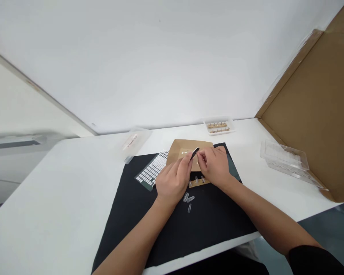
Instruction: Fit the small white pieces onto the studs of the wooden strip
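Note:
My left hand [174, 177] is closed around a slim black nail file [195, 152] with a pale edge, its tip sticking up. Close beside that tip, my right hand [213, 162] pinches with thumb and forefinger; whatever is between them is too small to make out. Both hands are above a brown paper tray [176, 151] with a few small white pieces in it. Under them, a wooden strip [199, 182] bears several clips with clear nail tips. Loose clear nail tips [189, 208] lie on the black mat [206, 225] nearer me.
A sheet of white oval stickers [153, 170] lies left of the tray, partly covered by my hand. Behind are a plastic bag [136, 141] and a white tray [232, 129] with clip strips. A clear box [285, 158] stands right, near a large cardboard panel [312, 107].

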{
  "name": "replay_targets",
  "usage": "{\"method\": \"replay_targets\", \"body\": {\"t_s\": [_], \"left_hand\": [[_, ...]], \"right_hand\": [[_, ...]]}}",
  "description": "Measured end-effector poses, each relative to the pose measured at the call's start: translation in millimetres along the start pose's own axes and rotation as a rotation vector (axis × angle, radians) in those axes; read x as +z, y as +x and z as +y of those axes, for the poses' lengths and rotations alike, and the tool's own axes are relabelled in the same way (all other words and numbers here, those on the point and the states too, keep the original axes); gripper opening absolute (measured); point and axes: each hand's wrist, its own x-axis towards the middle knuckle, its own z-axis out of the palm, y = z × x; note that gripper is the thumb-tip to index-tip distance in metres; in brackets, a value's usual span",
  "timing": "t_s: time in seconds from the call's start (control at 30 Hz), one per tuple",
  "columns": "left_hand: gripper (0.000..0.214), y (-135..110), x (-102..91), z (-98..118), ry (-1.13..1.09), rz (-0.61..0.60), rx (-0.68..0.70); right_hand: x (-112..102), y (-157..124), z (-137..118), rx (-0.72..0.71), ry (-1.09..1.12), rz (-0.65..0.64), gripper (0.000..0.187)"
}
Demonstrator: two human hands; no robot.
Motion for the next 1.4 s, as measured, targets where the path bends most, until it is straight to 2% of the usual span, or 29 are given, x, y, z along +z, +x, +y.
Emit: {"method": "replay_targets", "body": {"t_s": [0.1,0.23,0.4,0.53,0.67,0.8,0.93,1.07,1.17,1.33,1.4], "left_hand": [[0.031,-0.3,0.1,-0.7,0.003,-0.009,0.007],[0.034,-0.7,0.7,-1.5,0.014,0.007,0.009],[0.035,-2.0,1.7,-1.7,0.008,0.007,-0.001],[0.036,-4.0,3.0,-1.6,0.018,0.014,-0.015],[0.037,-7.2,4.0,-2.3,-0.031,-0.004,-0.041],[0.043,-7.5,3.1,-2.4,-0.056,-0.006,-0.051],[0.039,-5.2,2.5,-1.5,-0.032,0.008,-0.022],[0.041,-5.3,3.4,-1.7,-0.033,0.000,-0.027],[0.042,-6.7,3.4,-1.8,-0.031,-0.010,-0.025],[0.043,-7.3,2.8,-1.3,-0.026,-0.012,-0.032],[0.042,-7.1,3.2,-1.3,-0.052,-0.012,-0.034]], "right_hand": [[0.8,-0.3,0.2,-0.071,0.014,-0.053,0.026],[1.8,-0.2,1.4,-0.012,0.003,0.007,0.025],[1.9,0.5,3.1,-0.090,0.012,-0.036,0.028],[1.3,1.1,3.3,-0.029,-0.001,0.018,0.027],[0.1,1.6,4.1,-0.082,0.013,-0.024,0.028],[-0.7,2.4,5.4,-0.029,0.003,0.010,0.027],[-0.6,2.5,4.4,-0.101,0.009,-0.022,0.031],[0.1,2.5,4.0,-0.026,-0.006,0.003,0.029],[0.3,2.2,4.6,-0.053,0.015,-0.028,0.028],[-0.8,2.3,4.7,0.009,0.008,0.032,0.026],[-1.5,2.7,4.3,-0.020,0.018,-0.001,0.027]]}}
